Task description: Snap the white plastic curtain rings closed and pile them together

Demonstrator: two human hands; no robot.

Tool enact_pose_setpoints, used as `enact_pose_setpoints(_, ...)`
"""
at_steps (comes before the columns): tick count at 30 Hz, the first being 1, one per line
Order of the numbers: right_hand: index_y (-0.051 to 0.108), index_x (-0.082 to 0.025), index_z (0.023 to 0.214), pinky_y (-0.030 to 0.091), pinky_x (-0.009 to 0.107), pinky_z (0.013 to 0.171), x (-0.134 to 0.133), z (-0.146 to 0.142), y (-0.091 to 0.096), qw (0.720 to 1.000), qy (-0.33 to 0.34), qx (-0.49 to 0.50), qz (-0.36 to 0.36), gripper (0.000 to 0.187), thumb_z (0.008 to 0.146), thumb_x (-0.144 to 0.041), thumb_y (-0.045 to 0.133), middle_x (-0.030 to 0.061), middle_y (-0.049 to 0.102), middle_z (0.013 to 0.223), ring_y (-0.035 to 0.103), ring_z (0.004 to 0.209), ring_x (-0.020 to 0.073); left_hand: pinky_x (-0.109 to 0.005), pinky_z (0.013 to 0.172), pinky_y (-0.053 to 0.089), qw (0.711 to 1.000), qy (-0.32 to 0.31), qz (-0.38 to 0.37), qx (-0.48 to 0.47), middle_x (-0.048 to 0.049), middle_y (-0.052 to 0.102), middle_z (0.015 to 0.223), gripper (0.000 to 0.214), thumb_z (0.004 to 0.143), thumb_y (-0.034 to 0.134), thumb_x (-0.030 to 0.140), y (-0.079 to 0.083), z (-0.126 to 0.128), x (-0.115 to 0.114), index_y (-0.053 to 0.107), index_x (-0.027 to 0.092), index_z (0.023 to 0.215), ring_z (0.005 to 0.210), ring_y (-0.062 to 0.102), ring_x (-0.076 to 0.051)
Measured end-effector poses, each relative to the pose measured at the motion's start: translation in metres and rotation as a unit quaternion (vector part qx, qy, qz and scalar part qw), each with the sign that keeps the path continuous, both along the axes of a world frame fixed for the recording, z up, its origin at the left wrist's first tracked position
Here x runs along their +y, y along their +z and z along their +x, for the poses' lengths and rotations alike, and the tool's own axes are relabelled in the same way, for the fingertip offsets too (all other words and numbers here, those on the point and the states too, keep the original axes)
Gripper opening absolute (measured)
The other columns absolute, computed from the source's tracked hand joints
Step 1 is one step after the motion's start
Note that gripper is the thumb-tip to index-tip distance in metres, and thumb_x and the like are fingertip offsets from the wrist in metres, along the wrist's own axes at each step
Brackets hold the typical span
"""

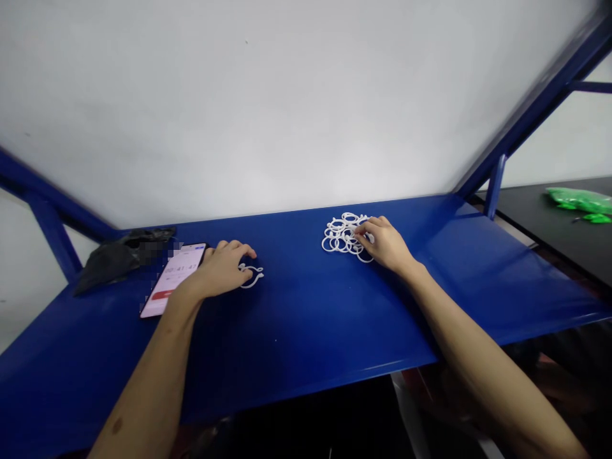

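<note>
On the blue table (296, 331), several white plastic rings (340, 243) lie in an overlapping pile right of the middle. My right hand (388, 245) reaches into the right side of this pile, thumb and forefinger closed together on a white ring; the fingers partly cover it. To the left, my left hand (220, 269) rests palm down, thumb and forefinger apart. Beside its fingertips lie white open rings (254, 282) with small knobbed ends, partly hidden by the thumb. Whether the thumb presses on them I cannot tell.
A phone (176, 275) with a lit timer screen lies by my left wrist. Behind it sits a black plastic bag (115, 258). Blue metal braces (495, 185) rise at both ends of the table. At far right, a green package (581, 201) lies on a dark surface.
</note>
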State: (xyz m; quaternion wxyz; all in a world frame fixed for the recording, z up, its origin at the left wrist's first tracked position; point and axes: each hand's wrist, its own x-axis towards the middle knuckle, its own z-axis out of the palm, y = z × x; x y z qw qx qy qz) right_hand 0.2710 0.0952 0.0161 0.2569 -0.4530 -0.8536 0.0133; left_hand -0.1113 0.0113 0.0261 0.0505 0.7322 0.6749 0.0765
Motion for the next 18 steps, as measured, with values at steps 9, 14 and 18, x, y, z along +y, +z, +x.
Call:
enact_pose_setpoints(9,0.069,-0.021,0.094,0.048,0.039,0.078,-0.009,-0.005,0.01,0.999,-0.012,0.029,0.032,0.019,0.096,-0.03,0.052,0.0086,0.069,0.093,0.055,0.09,0.0257,-0.052,0.092,0.039,1.0,-0.01,-0.022,-0.007,-0.007,0.069,0.102,0.014,0.08,0.056,0.027,0.011,0.019,-0.001,0.07,0.028,0.081,0.104,0.058,-0.033)
enact_pose_setpoints(14,0.069,-0.021,0.097,0.049,0.04,0.081,-0.019,-0.013,0.016,0.998,-0.006,0.052,0.046,0.021,0.099,-0.031,0.05,0.0096,0.068,0.095,0.055,0.091,0.0257,-0.049,0.092,0.038,0.999,-0.011,0.026,-0.044,-0.0041,0.071,0.087,0.009,0.083,0.058,0.029,0.016,0.035,-0.004,0.065,0.025,0.078,0.095,0.06,-0.029)
enact_pose_setpoints(18,0.068,-0.023,0.102,0.048,0.041,0.087,-0.034,-0.027,0.012,0.996,0.055,0.063,0.023,0.019,0.099,-0.031,0.051,0.0089,0.069,0.103,0.057,0.098,0.0257,-0.043,0.088,0.043,0.99,-0.022,0.059,-0.126,-0.0022,0.07,0.078,0.01,0.084,0.059,0.03,0.025,0.053,-0.01,0.062,0.024,0.076,0.082,0.062,-0.023)
